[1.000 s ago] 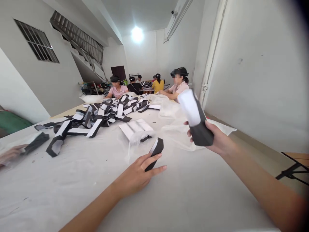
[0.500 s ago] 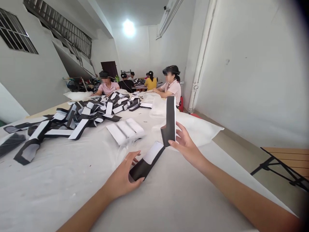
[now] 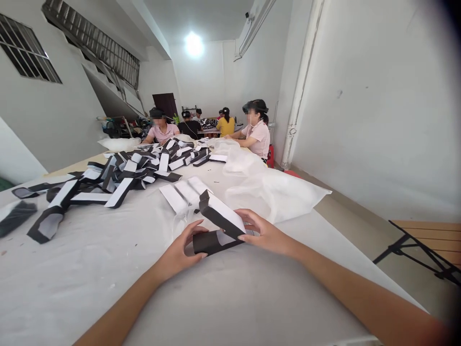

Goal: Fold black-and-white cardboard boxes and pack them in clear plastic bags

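Observation:
My left hand [image 3: 180,252] grips the near end of a flat black cardboard piece [image 3: 211,241] lying on the white table [image 3: 252,298]. My right hand [image 3: 262,233] holds a second black-and-white cardboard piece [image 3: 221,216] by its right end and lays it tilted across the first one. Both hands have their fingers curled around the pieces. Just beyond them lie a few white folded cards inside clear plastic [image 3: 185,194].
A big heap of black-and-white cardboard pieces [image 3: 126,168] covers the table's left and middle. Crumpled clear plastic bags [image 3: 273,192] lie to the right. Several other people sit at the far end. A wall and a dark folding frame [image 3: 421,250] stand to the right.
My right hand has brought its upright cardboard piece down and left onto the piece under my left hand. My left hand has closed more tightly on its piece.

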A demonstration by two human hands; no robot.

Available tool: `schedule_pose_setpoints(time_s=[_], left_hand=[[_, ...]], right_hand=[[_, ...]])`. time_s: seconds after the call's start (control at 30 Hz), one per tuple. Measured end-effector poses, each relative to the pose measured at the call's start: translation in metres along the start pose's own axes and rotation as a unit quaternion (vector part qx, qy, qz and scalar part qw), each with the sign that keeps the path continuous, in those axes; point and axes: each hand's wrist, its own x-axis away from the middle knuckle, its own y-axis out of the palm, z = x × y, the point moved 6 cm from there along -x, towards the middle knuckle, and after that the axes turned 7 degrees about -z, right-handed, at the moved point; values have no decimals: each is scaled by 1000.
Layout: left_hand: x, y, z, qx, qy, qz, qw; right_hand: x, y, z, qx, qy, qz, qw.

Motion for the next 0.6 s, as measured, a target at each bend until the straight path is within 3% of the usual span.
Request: schedule_pose_setpoints(time_s=[0.27,0.6], left_hand=[[5,-13,-3,2,-39,8,999],[2,-14,-17,50,-43,9,998]], right_hand=[[-8,-1,19,-48,27,-7,998],[-1,-8,11,61,49,48,996]])
